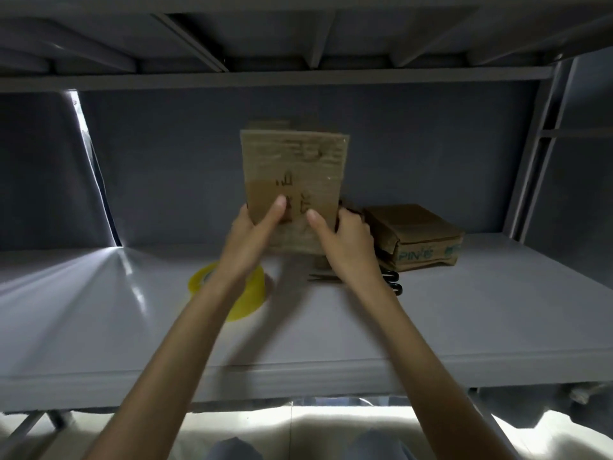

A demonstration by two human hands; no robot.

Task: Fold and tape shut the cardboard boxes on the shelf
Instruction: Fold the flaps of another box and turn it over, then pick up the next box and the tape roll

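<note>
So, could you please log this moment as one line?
both hands hold box upright | tape on shelf | second box right

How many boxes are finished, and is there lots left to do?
One box looks done: the closed box lying on the shelf at the right. Both hands, left hand and right hand, hold up a cardboard box, not visibly taped. The yellow tape roll still lies on the shelf, so taping this one is left.

Tape roll left on shelf; closed box right.
</note>
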